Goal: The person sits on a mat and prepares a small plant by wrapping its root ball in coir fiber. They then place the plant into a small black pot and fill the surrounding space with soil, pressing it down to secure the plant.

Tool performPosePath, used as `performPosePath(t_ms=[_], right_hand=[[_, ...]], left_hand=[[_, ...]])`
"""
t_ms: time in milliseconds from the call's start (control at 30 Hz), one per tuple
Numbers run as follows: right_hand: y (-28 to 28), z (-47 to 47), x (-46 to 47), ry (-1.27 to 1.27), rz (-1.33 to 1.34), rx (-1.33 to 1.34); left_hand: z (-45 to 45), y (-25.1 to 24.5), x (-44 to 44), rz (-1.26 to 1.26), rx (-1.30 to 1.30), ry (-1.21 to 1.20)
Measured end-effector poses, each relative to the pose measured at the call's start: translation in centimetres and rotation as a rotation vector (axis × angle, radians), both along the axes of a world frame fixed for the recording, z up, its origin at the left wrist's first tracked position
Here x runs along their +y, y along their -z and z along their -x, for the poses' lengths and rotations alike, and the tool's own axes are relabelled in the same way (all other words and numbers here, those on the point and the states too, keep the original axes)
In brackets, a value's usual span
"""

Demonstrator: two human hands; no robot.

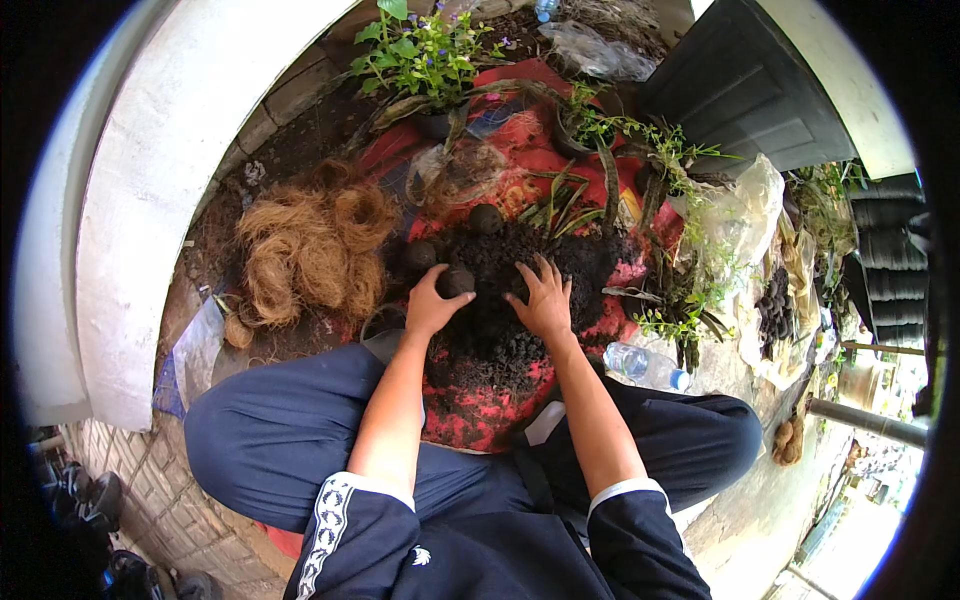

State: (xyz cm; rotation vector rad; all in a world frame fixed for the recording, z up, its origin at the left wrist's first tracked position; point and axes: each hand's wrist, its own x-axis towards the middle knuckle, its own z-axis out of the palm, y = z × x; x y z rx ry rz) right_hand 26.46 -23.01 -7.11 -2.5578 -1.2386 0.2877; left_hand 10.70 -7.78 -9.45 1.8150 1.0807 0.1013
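Observation:
My left hand curves its thumb and fingers around a dark soil ball resting on the heap. Over the dark soil, my right hand is spread with its fingers apart; whether its fingertips touch the soil is hard to tell. Two more dark soil balls lie beyond my left hand, one at the left and one farther up. The soil lies on a red sheet. Coconut fibre is piled in loose coils to the left of the soil.
A clear plastic bottle lies by my right knee. Beyond the soil stand a flowering potted plant and another leafy plant. Clear plastic bags lie at the right. A white wall curves along the left.

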Motion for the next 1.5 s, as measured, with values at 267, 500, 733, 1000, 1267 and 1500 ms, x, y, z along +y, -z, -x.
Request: performPosePath(t_ms=[267, 500, 733, 1000, 1267, 1500], right_hand=[[0.9, 2.1, 2.4, -0.212, -0.188, -0.177], [4.3, 8.2, 3.4, -0.627, -0.085, -0.313], [3.4, 4.0, 4.2, -0.395, -0.185, 0.013], [-3.7, -3.8, 4.2, 0.200, -0.174, 0.580], [-2.1, -1.3, 4.1, -0.047, -0.275, 0.512], [-2.1, 0.9, 5.0, -0.181, 0.031, 0.198]], left_hand=[[2.4, 0.2, 4.3, 0.745, -0.611, -0.594], [4.0, -0.7, 4.6, 0.671, -0.553, -0.629], [3.0, -0.2, 3.8, 0.272, -0.349, -0.349], [-2.3, -1.7, -2.7, -0.132, -0.360, -0.158], [-2.8, -1.3, -5.6, -0.296, -0.168, 0.103], [4.0, 0.2, -2.1, -0.368, 0.337, 0.064]])
